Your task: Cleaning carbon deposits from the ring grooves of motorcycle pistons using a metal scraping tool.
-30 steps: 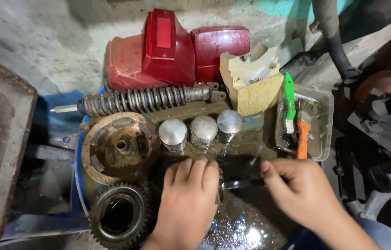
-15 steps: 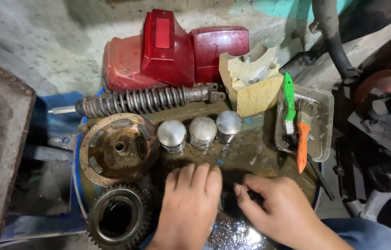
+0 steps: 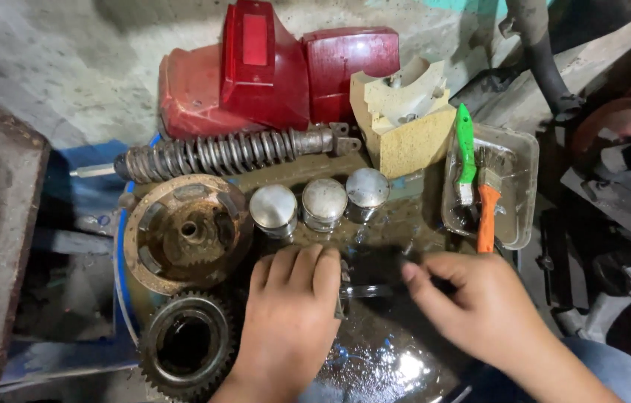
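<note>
My left hand [image 3: 293, 313] lies palm down on the oily work surface, its fingers curled over a small metal part [image 3: 342, 292] that is mostly hidden. My right hand [image 3: 480, 306] is beside it, fingertips pinched at the end of a thin metal ring [image 3: 368, 289] that runs between the two hands. Just beyond my fingers stand three grey pistons [image 3: 324, 201] in a row.
A coil spring shock absorber [image 3: 226, 153] lies behind the pistons, with red plastic covers [image 3: 271, 67] and a yellowish block [image 3: 405, 119] further back. A round hub [image 3: 185, 231] and a toothed gear [image 3: 185, 347] sit at left. A clear tray [image 3: 521, 186] at right holds green and orange brushes.
My right hand slid left toward my left hand, then drew back to the right, fingers pinched. My left hand has stayed almost still.
</note>
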